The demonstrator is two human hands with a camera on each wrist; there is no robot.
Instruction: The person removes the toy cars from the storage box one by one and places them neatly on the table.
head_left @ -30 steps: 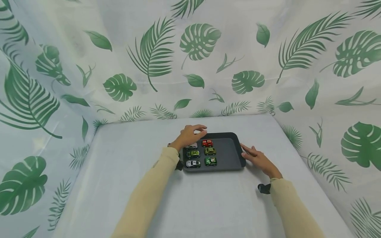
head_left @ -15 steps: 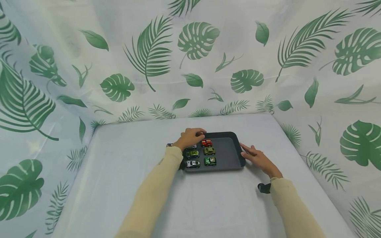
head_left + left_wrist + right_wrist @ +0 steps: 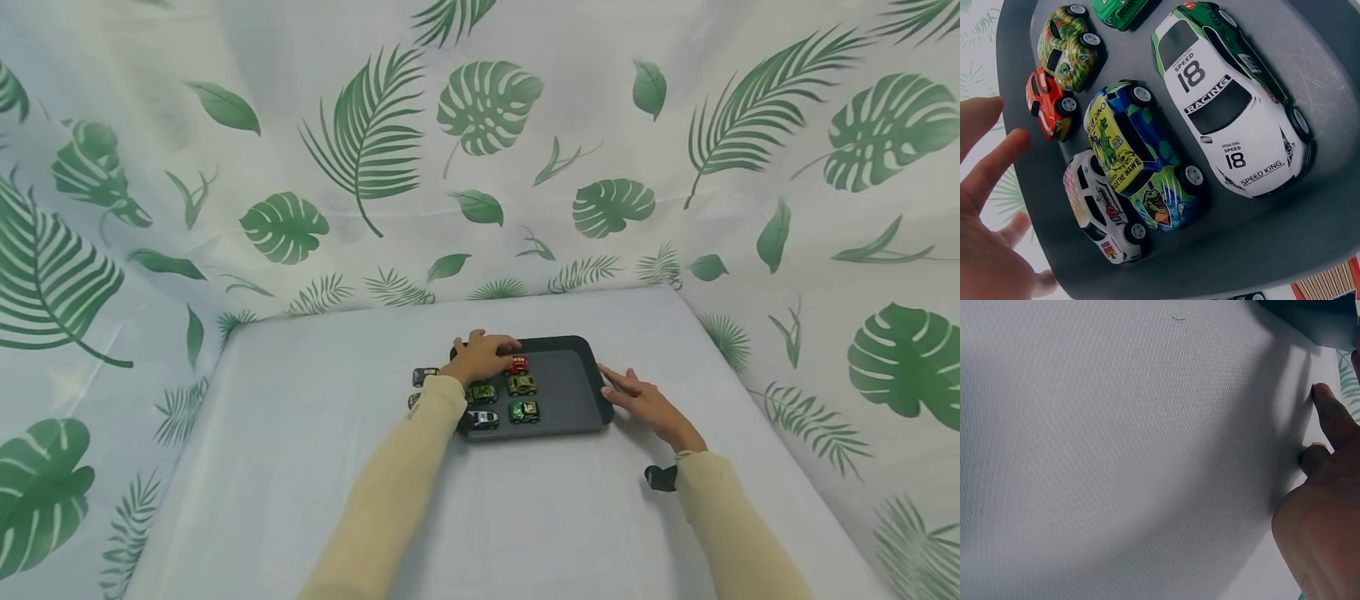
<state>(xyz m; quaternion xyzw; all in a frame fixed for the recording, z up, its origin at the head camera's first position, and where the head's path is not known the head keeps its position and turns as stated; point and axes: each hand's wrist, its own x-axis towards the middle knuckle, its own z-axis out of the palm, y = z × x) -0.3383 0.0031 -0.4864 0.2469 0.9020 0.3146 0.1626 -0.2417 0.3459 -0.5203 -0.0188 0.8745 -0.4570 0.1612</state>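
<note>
The dark tray [image 3: 570, 396] holds several toy cars in its left half. My left hand [image 3: 478, 358] is over its back left corner, fingers loosely bent beside the red car [image 3: 519, 364]. In the left wrist view, nothing is held by the left hand [image 3: 991, 212], which is by the tray rim [image 3: 1019, 125]; the white number 18 car [image 3: 1229, 125], yellow-blue car [image 3: 1116, 147] and small white car [image 3: 1100, 209] sit inside. At the tray's right edge, my right hand [image 3: 648, 408] rests with extended fingers. The right wrist view shows that hand [image 3: 1319, 512] below the tray corner [image 3: 1319, 322].
Left of the tray, a dark car [image 3: 425, 377] and another car, partly hidden by the left sleeve [image 3: 397, 467], stand on the white tabletop [image 3: 540, 508]. Leaf-patterned cloth [image 3: 480, 242] rises behind and beside the table.
My left hand has moved slightly lower and closer over the tray's back left corner. Cars left of the tray have come into view from behind the arm. The right hand stays at the tray.
</note>
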